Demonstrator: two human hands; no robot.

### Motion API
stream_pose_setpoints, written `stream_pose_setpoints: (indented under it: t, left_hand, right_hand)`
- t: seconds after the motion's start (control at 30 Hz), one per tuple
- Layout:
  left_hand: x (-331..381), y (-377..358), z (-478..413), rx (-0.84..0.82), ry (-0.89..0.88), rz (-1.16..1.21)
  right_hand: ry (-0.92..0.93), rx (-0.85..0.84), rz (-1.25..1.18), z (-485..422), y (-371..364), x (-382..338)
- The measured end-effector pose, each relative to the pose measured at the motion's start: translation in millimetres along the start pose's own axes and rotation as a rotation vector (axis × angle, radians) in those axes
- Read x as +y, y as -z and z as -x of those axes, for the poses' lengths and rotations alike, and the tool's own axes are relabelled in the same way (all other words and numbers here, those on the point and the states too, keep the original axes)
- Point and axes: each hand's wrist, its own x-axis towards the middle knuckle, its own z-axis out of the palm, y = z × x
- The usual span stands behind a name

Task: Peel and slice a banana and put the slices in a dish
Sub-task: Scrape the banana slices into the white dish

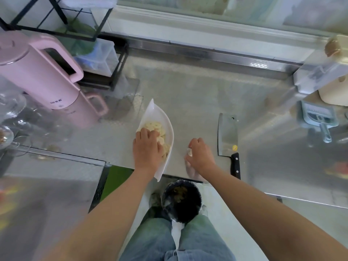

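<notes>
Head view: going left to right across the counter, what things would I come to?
From the left: pink kettle → white dish of banana slices → right hand, pinching a pale piece → cleaver → blue scoop.

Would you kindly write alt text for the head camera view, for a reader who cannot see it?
A person's left hand rests on banana slices in a white leaf-shaped dish on a steel counter, while the right hand pinches a small pale piece. A cleaver lies to the right.
</notes>
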Motion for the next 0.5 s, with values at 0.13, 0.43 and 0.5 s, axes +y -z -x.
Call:
stream_pose_setpoints:
  t: [0.13, 0.43, 0.5]
  left_hand:
    - [-4, 0, 2, 0.010, 0.067, 0.050]
    - [-4, 1, 9, -0.012, 0.039, 0.064]
    - [-4, 2, 10, -0.010, 0.053, 0.077]
  right_hand:
    - [-0.065, -0.020, -0.030, -2, -1, -4]
    - [-0.081, 0.001, -0.001, 0, -5, -13]
    - [-0.050, 0.019, 0.071, 1, -7, -15]
